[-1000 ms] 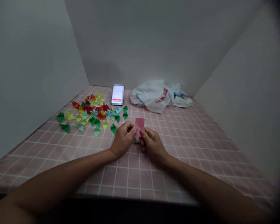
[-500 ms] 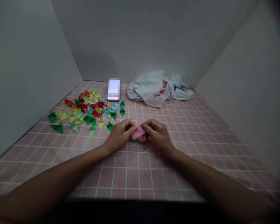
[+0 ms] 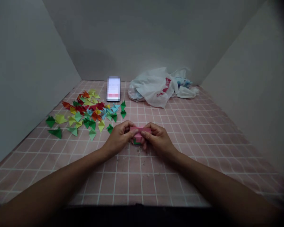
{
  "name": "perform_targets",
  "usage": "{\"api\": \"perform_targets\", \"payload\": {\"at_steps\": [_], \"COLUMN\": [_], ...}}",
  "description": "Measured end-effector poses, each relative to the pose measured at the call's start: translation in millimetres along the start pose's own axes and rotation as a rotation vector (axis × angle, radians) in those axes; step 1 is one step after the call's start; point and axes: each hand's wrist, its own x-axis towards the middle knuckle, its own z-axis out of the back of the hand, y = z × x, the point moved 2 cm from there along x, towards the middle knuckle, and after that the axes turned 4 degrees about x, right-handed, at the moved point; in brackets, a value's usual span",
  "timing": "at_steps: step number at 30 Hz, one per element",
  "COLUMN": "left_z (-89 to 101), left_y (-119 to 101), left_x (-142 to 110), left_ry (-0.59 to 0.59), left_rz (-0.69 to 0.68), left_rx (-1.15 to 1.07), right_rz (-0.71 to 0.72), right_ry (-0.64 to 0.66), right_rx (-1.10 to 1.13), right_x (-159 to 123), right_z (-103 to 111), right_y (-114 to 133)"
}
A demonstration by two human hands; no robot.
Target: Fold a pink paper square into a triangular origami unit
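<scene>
The pink paper (image 3: 140, 130) has turned since the earlier frames: first an upright strip, then a slanted shape, it now shows a broad band running crosswise between the person's hands, with a narrower part below its middle. It is above the near-middle part of the pink, white-lined tablecloth (image 3: 191, 135).

The left hand (image 3: 119, 137) grips the paper's left side, thumb on the near face and fingers curled behind. The right hand (image 3: 159, 138) pinches the right side in the same way, the two thumb tips close together near the middle. How the hidden fingertips lie cannot be told. A bit of green paper (image 3: 136, 142) shows just under the pink, between the hands.

Beyond the left hand, many origami pieces (image 3: 81, 109) in red, orange, yellow, green and light blue lie spread on the cloth. Behind them, near the back wall (image 3: 142, 37), is a phone (image 3: 113, 88) with a lit, blurred screen. To its right lies a crumpled white plastic bag (image 3: 151, 86) with red print.
</scene>
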Motion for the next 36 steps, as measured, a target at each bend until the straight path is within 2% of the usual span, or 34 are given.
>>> {"api": "perform_targets", "payload": {"at_steps": [3, 11, 17, 22, 29, 33, 36], "left_z": [-2.6, 1.8, -2.1, -0.1, 7.7, 5.9, 5.0], "left_y": [4.0, -3.3, 2.0, -2.7, -6.5, -4.0, -1.8], "left_x": [1.2, -1.5, -2.4, -3.4, -0.4, -0.3, 0.2], "left_ry": [0.026, -0.030, 0.045, 0.027, -0.068, -0.016, 0.031], "left_rz": [0.080, 0.087, 0.169, 0.154, 0.117, 0.150, 0.204], "left_rx": [-0.106, -0.016, -0.126, -0.128, -0.075, -0.074, -0.160], "right_rz": [0.024, -0.050, -0.074, -0.079, -0.081, -0.094, -0.130], "right_ry": [-0.042, -0.017, 0.014, 0.046, -0.053, -0.035, -0.037], "right_rx": [0.020, 0.073, 0.119, 0.142, 0.164, 0.159, 0.185], "right_x": [-0.9, -0.7, 0.4, 1.0, 4.2, 2.7, 1.2], "right_z": [0.8, 1.1, -1.5, 2.2, 8.4, 5.6, 5.1], "right_y": [-0.6, -2.6, -6.1, -2.1, 0.1, -0.1, -0.7]}}
